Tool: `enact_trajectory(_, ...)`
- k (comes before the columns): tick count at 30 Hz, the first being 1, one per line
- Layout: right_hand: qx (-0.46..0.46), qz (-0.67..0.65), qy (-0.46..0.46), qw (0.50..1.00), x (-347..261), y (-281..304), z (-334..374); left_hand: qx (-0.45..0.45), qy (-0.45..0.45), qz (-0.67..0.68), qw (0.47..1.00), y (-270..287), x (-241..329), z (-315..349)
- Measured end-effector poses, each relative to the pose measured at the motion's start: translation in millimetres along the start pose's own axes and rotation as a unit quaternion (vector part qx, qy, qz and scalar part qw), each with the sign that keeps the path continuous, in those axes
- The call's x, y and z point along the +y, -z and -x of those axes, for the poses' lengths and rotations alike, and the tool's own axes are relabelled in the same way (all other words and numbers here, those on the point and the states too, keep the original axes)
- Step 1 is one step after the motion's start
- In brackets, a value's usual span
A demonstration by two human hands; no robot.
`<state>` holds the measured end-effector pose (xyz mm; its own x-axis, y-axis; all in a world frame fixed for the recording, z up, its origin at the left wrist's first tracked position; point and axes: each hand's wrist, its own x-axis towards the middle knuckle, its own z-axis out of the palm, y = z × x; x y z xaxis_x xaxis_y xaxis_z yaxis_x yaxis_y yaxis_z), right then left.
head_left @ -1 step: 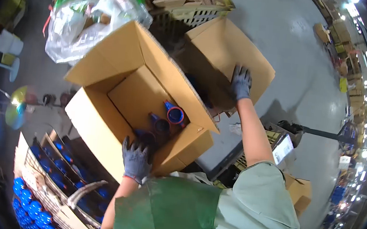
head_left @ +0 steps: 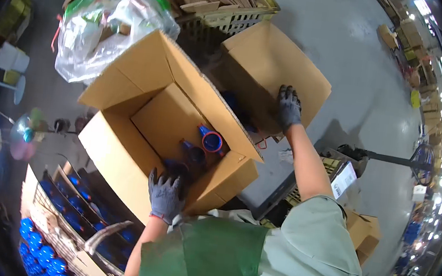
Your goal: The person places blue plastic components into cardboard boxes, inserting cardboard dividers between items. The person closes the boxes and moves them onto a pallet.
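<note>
Left hand [head_left: 166,194] spread at rim of open carton [head_left: 114,161], right hand [head_left: 289,109] laid on second carton's flap [head_left: 285,52] (grips can't be told).
Placement barely changed since last frame; blue cups [head_left: 212,141] left grouped inside open carton, contents unaffected.

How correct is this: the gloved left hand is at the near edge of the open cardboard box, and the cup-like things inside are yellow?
Only the colour is wrong: the head view shows blue cup-like things. The gloved left hand is at the near edge of the open cardboard box.
</note>
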<state>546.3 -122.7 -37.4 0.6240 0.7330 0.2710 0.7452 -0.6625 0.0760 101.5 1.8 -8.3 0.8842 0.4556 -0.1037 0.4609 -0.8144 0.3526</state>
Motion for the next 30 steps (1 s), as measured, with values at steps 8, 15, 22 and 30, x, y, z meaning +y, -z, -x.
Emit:
enact_trajectory(8, -0.048, 0.062, 0.062, 0.995, 41, 138, -12, 0.016, -0.004, -0.053, 0.998, 5, 14, -9)
enact_trajectory(15, -0.218, 0.109, -0.006, 0.97, 17, -27, -15, 0.081, -0.047, -0.083, 0.992, -16, 8, -1)
enact_trajectory(22, 0.095, -0.043, 0.022, 0.994, 47, 7, 55, 0.001, -0.056, -0.109, 0.992, -1, 19, -6)
enact_trajectory(30, 0.48, -0.382, -0.201, 0.764, 61, 256, 108, -0.011, -0.151, 0.041, 0.988, 38, 82, -24)
